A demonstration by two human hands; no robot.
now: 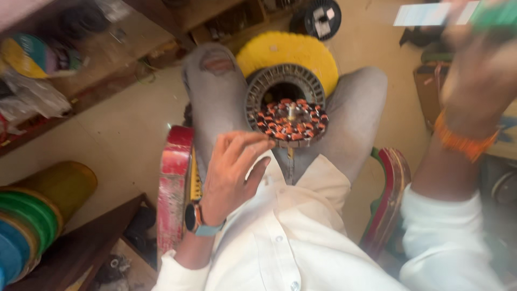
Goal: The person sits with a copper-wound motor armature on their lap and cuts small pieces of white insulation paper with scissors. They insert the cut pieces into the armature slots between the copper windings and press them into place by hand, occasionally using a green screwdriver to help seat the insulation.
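Fingers of your left hand (234, 167) were loosely curled, tips brushing the wound stator (291, 122) resting on your lap. Right hand (474, 70) was raised, pinching a blurry strip. Looked heavy and stiff; I'd have gripped the outer rim, since those copper windings seemed fragile.

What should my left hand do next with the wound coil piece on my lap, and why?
Probably close the left hand onto the round wound core: its fingertips only meet the rim, and the raised right hand is blurred and away from it.
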